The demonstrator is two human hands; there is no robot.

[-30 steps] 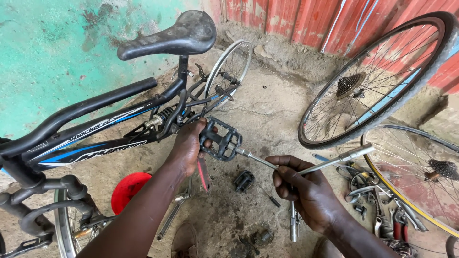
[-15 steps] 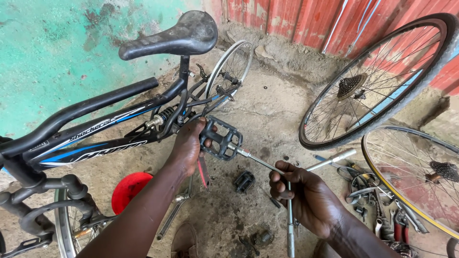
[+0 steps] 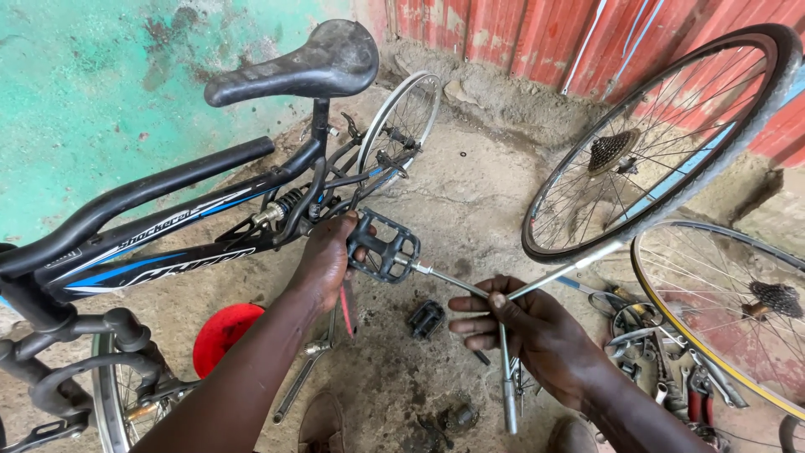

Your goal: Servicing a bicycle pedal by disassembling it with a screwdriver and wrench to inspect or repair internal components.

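At the far left of the frame stands the black bicycle (image 3: 168, 226), its down tube carrying a long blue and white decal with pale lettering that slants up toward the middle; the black saddle (image 3: 293, 63) sits at upper centre-left against the green wall (image 3: 84, 84). Low on the left, a round red lid-like disc (image 3: 222, 335) lies on the dirt floor just beside my forearm. My left hand (image 3: 323, 264) is in the middle of the frame, fingers curled and closed around the inner side of the black pedal (image 3: 384, 246), thumb pressed on its near edge. From the pedal's right side a silver three-armed wrench (image 3: 503, 335) runs down and to the right, its socket end meeting the pedal's axle. My right hand (image 3: 532, 331), right of centre and lower, is clamped on the hub of that wrench, fingers wrapped together around where the arms meet; one arm points down at the floor, another reaches up right toward the leaning wheel (image 3: 662, 134). A second, loose pedal (image 3: 425, 319) lies on the ground between my two hands. At the lower right, a second wheel (image 3: 729, 310) lies flat beside a heap of hand tools (image 3: 662, 369), and red corrugated sheeting (image 3: 537, 33) fills the upper right.
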